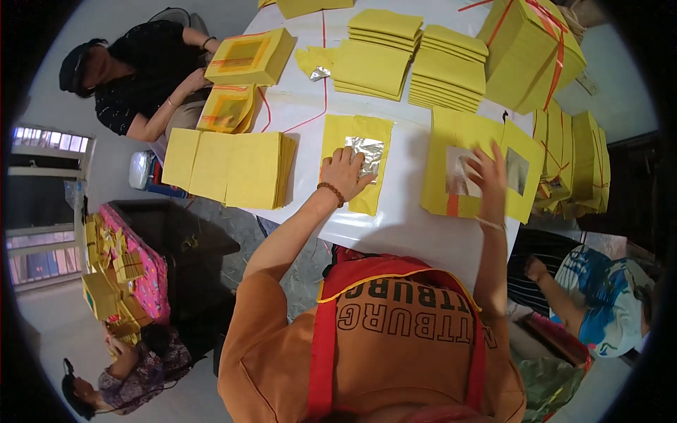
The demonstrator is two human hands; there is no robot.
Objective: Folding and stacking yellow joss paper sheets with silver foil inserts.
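Observation:
My left hand (pixel 343 173), a beaded bracelet at its wrist, lies with spread fingers on a yellow paper sheet (pixel 364 202) in front of me. Partly under its fingertips is a crinkled silver foil square (pixel 371 151) on that sheet. To the right, my right hand (pixel 491 175) hovers at a stack of yellow paper (pixel 437 162) bearing silver patches (pixel 517 170). Its fingers are apart and slightly curled, and I see nothing held in them. Whether its fingertips touch the stack I cannot tell.
Folded yellow paper stacks (pixel 377 69) stand at the table's far side, beside a large bundle tied with red ribbon (pixel 518 63). A fanned stack (pixel 240 169) lies at left. A person (pixel 151 67) sits at the far left; another (pixel 599 296) is at right. The white table (pixel 402 236) has its edge before me.

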